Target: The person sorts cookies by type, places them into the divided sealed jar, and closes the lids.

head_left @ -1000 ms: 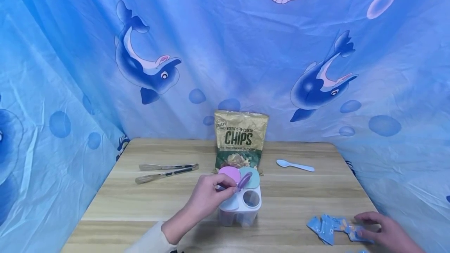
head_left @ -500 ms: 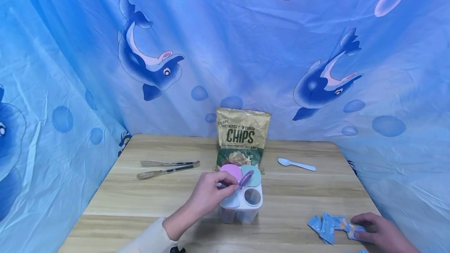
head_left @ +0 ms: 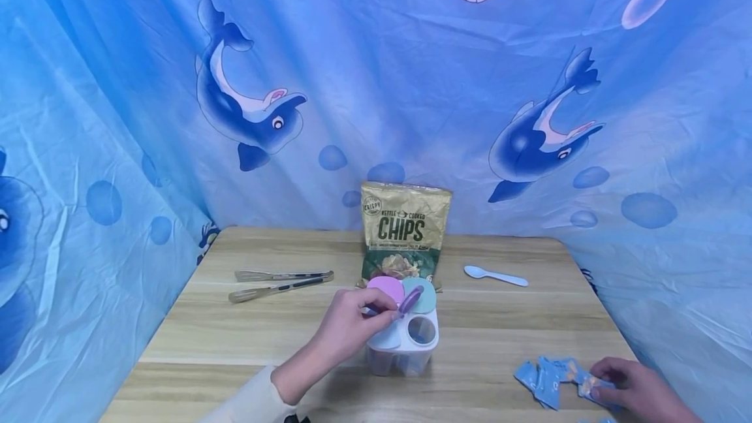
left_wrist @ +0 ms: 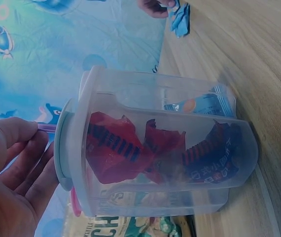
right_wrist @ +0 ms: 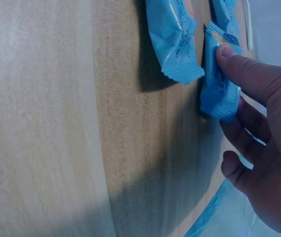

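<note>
Left hand (head_left: 352, 322) pinches the raised purple lid (head_left: 412, 299) on the clear container (head_left: 404, 363), while near the worktop's (head_left: 564, 318) right edge the blue packet (right_wrist: 217, 84), presumably light, slick and crushable, sits pinched by the right hand (head_left: 640, 389), its crimped end (right_wrist: 218, 30) offering the safest hold.

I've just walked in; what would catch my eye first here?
Probably the bright blue dolphin-print fabric curtain behind the wooden table. Next, the gold-and-green foil chip bag, upright behind a clear plastic container, over which the fingers of the left hand pinch a purple plastic lid. At the right front, the right hand pinches a small blue packet.
</note>
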Demonstrator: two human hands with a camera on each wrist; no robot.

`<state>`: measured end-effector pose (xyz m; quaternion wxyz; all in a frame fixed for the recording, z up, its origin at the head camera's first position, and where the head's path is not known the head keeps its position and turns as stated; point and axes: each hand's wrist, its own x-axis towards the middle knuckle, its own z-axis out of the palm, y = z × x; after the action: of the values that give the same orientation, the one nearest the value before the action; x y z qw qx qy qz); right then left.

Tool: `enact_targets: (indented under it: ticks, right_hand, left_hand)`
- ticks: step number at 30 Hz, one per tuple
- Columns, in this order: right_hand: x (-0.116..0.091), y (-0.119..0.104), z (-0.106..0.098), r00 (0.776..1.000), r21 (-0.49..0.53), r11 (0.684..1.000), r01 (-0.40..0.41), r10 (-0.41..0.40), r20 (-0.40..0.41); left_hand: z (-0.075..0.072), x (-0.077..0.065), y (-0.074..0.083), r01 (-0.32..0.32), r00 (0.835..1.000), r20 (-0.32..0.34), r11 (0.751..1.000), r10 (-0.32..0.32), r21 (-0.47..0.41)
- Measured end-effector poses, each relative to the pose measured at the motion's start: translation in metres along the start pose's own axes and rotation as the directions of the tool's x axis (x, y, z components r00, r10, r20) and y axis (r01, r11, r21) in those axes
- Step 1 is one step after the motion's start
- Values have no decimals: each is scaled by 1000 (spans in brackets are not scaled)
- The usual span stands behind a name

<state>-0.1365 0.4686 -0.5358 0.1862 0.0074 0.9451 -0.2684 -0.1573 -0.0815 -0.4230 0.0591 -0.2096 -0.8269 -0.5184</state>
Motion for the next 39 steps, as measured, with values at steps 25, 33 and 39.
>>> enact_targets:
  ticks: [25, 33, 39]
  right_hand:
    - [1, -154, -44, 720, -156, 800, 580, -593, -360]
    - [17, -225, -26, 622, -91, 687, 721, -699, -353]
    - [25, -264, -10, 555, -14, 587, 809, -772, -309]
  left_hand:
    - [2, 0, -2, -12, 1000, 2, 1000, 12, -3]
    - [1, 1, -2, -29, 1000, -5, 1000, 29, -4]
    - [0, 1, -1, -29, 1000, -7, 1000, 29, -5]
